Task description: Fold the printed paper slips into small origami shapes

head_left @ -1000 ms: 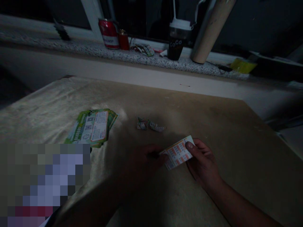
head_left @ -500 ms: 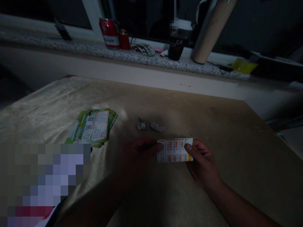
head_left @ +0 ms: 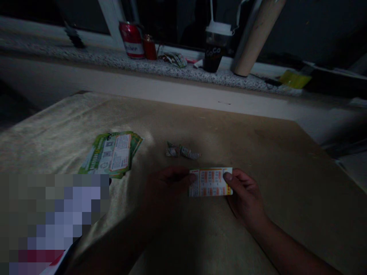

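Note:
A small printed leaflet (head_left: 211,182), white with orange and yellow blocks of text, is held level above the table between my two hands. My left hand (head_left: 169,185), dark in shadow, pinches its left edge with the thumb on top. At the right edge, my right hand (head_left: 246,191) grips it, thumb on the printed face and fingers behind. Just beyond the leaflet lie a crumpled wrapper (head_left: 172,149) and a second twisted wrapper (head_left: 189,153). To the left rests a fanned stack of green printed flyers (head_left: 114,154).
The table (head_left: 275,160) has a brownish cover and meets a low wall. On the speckled sill (head_left: 100,59) stand a red can (head_left: 132,42), a red jar (head_left: 149,47), a lidded dark cup (head_left: 213,53) and a leaning cardboard tube (head_left: 258,38). A pixelated patch hides the lower left.
Both hands still hold the leaflet in nearly the same place. The whole view has shifted very slightly; nothing was picked up or let go.

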{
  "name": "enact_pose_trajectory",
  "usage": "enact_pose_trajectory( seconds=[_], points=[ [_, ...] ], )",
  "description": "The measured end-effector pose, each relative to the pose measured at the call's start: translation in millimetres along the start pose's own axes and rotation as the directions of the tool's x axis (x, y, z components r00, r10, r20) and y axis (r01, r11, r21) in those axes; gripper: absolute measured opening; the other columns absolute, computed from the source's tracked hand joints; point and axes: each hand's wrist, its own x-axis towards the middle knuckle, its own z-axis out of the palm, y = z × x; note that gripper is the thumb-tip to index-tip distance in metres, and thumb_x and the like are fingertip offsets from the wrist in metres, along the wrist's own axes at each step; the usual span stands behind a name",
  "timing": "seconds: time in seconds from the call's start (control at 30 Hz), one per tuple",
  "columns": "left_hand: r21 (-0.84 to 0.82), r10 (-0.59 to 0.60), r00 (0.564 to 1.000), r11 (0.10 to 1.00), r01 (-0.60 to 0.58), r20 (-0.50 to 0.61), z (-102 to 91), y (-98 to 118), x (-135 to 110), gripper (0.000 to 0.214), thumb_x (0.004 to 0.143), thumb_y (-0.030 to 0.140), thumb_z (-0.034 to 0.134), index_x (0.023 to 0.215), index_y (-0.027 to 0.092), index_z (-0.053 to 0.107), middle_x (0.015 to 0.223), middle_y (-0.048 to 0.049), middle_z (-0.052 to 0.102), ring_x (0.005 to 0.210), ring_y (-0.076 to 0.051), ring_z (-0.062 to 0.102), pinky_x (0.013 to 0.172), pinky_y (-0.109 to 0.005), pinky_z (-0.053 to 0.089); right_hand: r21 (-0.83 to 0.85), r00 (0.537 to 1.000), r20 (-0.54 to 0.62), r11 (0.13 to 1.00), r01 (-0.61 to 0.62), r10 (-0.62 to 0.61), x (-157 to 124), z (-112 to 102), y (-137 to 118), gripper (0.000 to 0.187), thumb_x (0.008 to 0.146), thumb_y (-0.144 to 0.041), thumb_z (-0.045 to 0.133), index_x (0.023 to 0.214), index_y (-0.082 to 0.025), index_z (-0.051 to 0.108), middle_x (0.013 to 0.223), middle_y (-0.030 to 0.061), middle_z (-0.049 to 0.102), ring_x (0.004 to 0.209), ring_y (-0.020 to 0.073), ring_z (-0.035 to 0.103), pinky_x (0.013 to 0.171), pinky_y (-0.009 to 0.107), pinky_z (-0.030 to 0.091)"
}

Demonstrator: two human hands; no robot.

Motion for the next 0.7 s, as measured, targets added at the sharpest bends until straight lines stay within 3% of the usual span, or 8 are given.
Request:
enact_pose_trajectory(
  seconds=[0.7],
  points=[
    [-0.059,0.015,1.000,0.998,-0.016,-0.013,1.3,1.7,0.3,0.005,0.071,0.023,0.082,0.074,0.021,0.078,0.070,-0.0006,0.079,0.065,-0.020,0.075,0.058,-0.028,0.062,0.000,0.999,0.018,0.999,0.033,-0.033,-1.1,-2.2,2.4,0.017,0.079,-0.038,0.088,0.075,-0.023,0.081,0.067,0.0009,0.079,0.056,0.0162,0.072,0.060,0.028,0.060]
  ],
)
